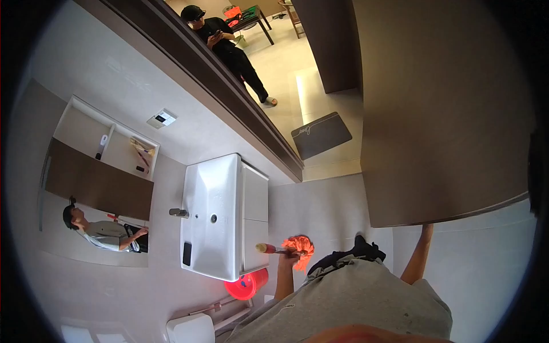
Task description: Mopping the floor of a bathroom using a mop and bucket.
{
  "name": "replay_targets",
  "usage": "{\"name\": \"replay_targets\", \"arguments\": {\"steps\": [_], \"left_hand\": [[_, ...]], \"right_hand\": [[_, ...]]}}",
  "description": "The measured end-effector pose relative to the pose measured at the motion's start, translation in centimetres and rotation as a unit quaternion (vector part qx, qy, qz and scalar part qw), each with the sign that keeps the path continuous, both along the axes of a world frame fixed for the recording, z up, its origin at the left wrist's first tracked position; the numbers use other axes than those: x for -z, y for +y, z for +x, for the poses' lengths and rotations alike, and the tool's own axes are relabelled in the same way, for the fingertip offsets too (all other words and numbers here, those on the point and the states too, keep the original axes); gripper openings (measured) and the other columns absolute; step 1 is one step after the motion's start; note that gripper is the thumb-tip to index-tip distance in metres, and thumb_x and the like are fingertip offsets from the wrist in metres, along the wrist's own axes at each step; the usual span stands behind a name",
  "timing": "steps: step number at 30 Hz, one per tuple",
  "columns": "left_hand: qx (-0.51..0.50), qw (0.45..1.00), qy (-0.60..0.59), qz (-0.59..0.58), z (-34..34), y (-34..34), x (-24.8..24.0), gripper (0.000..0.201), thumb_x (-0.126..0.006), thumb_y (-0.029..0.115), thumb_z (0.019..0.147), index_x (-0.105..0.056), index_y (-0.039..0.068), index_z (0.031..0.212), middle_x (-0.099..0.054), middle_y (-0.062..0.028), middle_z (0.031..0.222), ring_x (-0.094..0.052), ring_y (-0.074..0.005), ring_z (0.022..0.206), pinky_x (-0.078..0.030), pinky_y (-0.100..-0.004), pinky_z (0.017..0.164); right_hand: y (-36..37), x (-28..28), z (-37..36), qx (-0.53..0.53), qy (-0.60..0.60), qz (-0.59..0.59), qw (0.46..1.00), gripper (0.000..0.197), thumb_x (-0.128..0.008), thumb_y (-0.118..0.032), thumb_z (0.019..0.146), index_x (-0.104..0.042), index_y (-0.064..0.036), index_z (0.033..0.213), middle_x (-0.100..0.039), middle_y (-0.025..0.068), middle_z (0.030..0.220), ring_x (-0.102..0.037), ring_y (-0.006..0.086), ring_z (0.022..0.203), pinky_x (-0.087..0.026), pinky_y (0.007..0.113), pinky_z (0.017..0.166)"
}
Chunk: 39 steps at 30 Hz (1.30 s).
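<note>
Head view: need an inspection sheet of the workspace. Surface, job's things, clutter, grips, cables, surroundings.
Surface: pale floor; white basin beside it.
Job's things: mop-like tool, handle end red and yellow; orange head below.
Clutter: dark flat object on the basin's corner; red bucket by the vanity.
Grips: left grip closed around the handle; right grip largely hidden at the brown door's edge, closure unclear.
Cables: nothing seen.
Surroundings: grey mat past the threshold; person in black standing beyond.
</note>
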<state>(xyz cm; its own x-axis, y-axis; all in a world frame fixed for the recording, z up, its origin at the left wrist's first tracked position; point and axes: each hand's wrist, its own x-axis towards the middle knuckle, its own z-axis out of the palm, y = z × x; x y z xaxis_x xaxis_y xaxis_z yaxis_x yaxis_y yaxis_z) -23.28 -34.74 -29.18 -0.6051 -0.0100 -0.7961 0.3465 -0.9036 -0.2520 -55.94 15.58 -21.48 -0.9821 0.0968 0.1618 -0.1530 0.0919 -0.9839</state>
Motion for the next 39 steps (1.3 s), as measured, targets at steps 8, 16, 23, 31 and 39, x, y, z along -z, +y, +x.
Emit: {"name": "replay_targets", "arguments": {"steps": [8, 16, 23, 31, 39], "left_hand": [[-0.059, 0.998, 0.013, 0.028, 3.3, 1.0, -1.4, 0.029, -0.047, 0.020, 0.098, -0.052, 0.017, 0.070, -0.057, 0.0093, 0.058, -0.049, -0.0059, 0.048, -0.031, -0.0284, 0.054], [-0.067, 0.996, -0.043, 0.036, 6.0, 2.2, -1.4, 0.018, -0.050, 0.021, 0.099, -0.055, 0.006, 0.090, -0.055, 0.0101, 0.053, -0.048, -0.0044, 0.044, -0.030, -0.0258, 0.054], [-0.028, 0.995, -0.084, 0.047, 6.0, 4.0, -2.6, 0.029, -0.047, 0.030, 0.103, -0.058, 0.004, 0.097, -0.055, 0.0102, 0.053, -0.045, -0.0044, 0.042, -0.030, -0.0257, 0.053], [0.005, 0.999, -0.035, 0.040, 6.2, 6.4, -2.7, 0.033, -0.046, 0.031, 0.102, -0.060, 0.002, 0.100, -0.053, 0.0108, 0.054, -0.047, -0.0052, 0.044, -0.034, -0.0283, 0.058], [0.019, 0.996, -0.083, -0.005, 5.9, 7.5, -4.0, 0.033, -0.045, 0.031, 0.102, -0.058, 0.001, 0.105, -0.052, 0.0116, 0.054, -0.049, -0.0039, 0.046, -0.034, -0.0275, 0.059]], "right_hand": [[0.4, 0.8, -0.4, 0.006, -0.019, -0.053, 0.998, 0.045, -0.053, -0.033, 0.103, -0.057, -0.0014, 0.134, -0.061, 0.0157, 0.128, -0.056, 0.0316, 0.119, -0.043, 0.041, 0.104], [0.5, 1.6, 0.0, 0.019, -0.041, -0.120, 0.992, 0.046, -0.053, -0.034, 0.103, -0.056, -0.0022, 0.135, -0.060, 0.0146, 0.130, -0.055, 0.0306, 0.120, -0.043, 0.041, 0.104], [3.1, 2.4, 1.0, 0.052, -0.057, -0.167, 0.983, 0.047, -0.053, -0.035, 0.103, -0.055, -0.0030, 0.137, -0.059, 0.0137, 0.132, -0.054, 0.0297, 0.122, -0.043, 0.041, 0.104], [7.8, 2.9, 2.1, 0.080, -0.066, -0.202, 0.974, 0.048, -0.053, -0.036, 0.103, -0.054, -0.0038, 0.138, -0.058, 0.0126, 0.134, -0.054, 0.0287, 0.123, -0.043, 0.041, 0.104], [10.8, 2.6, 3.4, 0.082, -0.085, -0.233, 0.965, 0.049, -0.053, -0.037, 0.103, -0.054, -0.0046, 0.140, -0.057, 0.0116, 0.136, -0.053, 0.0276, 0.125, -0.043, 0.040, 0.105]]}}
